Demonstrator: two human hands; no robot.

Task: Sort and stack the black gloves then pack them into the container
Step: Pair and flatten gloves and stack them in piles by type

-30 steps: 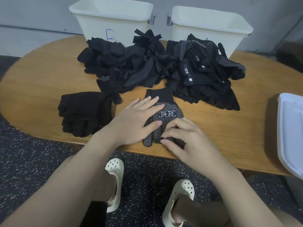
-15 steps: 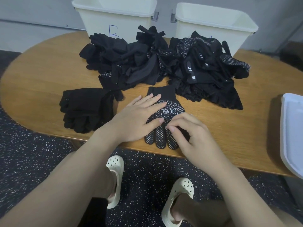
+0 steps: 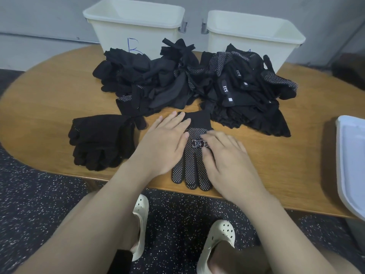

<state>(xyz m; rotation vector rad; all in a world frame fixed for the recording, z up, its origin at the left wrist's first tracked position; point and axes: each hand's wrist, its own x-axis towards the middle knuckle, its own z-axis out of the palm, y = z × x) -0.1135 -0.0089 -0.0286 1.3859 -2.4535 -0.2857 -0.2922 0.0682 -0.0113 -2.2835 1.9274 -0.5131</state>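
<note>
A dotted glove (image 3: 190, 165) lies flat near the front edge of the table (image 3: 49, 91), cuff away from the person, fingers toward them. The left hand (image 3: 165, 144) rests flat on its left side, fingers straight and reaching to the cuff. The right hand (image 3: 227, 157) lies flat on its right side, fingers extended over the white print, gripping nothing. The glove shows between the two hands. Left of the left hand, apart from it, sits a stack (image 3: 100, 141) of plain black gloves. Behind lies a loose pile (image 3: 197, 84) of black gloves, its front edge just beside the cuff. Two white bins (image 3: 136, 26) (image 3: 252, 34) stand behind the pile, the left one marked B. A white tray (image 3: 351, 161) sits at the right edge.
</note>
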